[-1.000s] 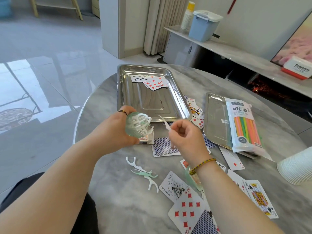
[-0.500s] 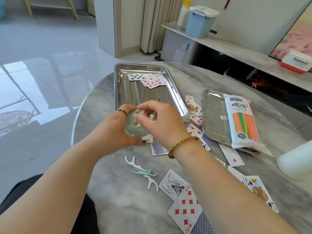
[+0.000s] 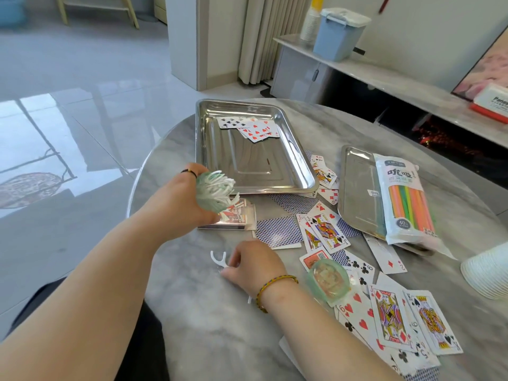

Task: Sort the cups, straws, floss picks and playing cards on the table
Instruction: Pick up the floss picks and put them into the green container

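Green tub of floss picks [image 3: 214, 192] gripped in left hand [image 3: 178, 204]; right hand [image 3: 253, 264] pinches a white floss pick [image 3: 218, 258] on the marble table [image 3: 209, 320]

The right hand [image 3: 251, 264] covers the floss picks on the table, so only one white forked head [image 3: 218, 258] shows just beyond its fingertips. The stack of cups [image 3: 486, 273] is cut off by the right edge. The left hand's [image 3: 178, 204] fingers hide most of the green container [image 3: 211, 200].
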`<move>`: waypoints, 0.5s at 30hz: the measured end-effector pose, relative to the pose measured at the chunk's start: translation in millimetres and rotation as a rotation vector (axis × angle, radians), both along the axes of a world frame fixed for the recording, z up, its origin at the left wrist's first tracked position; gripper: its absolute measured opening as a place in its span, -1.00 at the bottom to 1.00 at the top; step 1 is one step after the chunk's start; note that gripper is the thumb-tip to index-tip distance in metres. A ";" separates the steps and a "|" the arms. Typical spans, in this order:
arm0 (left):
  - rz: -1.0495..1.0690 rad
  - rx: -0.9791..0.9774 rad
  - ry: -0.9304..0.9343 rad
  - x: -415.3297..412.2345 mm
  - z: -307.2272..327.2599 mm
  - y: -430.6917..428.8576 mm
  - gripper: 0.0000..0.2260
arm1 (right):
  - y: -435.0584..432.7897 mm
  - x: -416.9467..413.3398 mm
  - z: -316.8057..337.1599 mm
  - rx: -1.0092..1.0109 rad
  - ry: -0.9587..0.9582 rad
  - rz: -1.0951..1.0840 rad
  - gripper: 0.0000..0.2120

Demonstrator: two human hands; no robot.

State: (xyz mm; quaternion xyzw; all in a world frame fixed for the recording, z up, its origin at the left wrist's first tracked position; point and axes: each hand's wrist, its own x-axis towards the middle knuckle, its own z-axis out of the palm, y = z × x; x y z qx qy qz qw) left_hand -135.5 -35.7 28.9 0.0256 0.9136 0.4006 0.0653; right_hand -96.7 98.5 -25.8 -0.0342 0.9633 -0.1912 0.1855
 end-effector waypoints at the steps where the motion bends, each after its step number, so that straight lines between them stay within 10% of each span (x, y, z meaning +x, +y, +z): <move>1: 0.001 0.003 0.000 -0.1 -0.1 0.1 -0.42 | -2.6 -2.3 -0.6 0.037 -0.016 0.015 -0.85; 9: -0.018 0.010 -0.016 1.0 0.5 -3.0 -0.42 | -8.6 -8.2 3.6 0.115 -0.031 0.065 -0.81; 15: -0.042 0.027 -0.008 3.0 1.8 -0.4 -0.42 | 17.7 -7.3 4.4 -0.539 0.106 -0.358 -0.74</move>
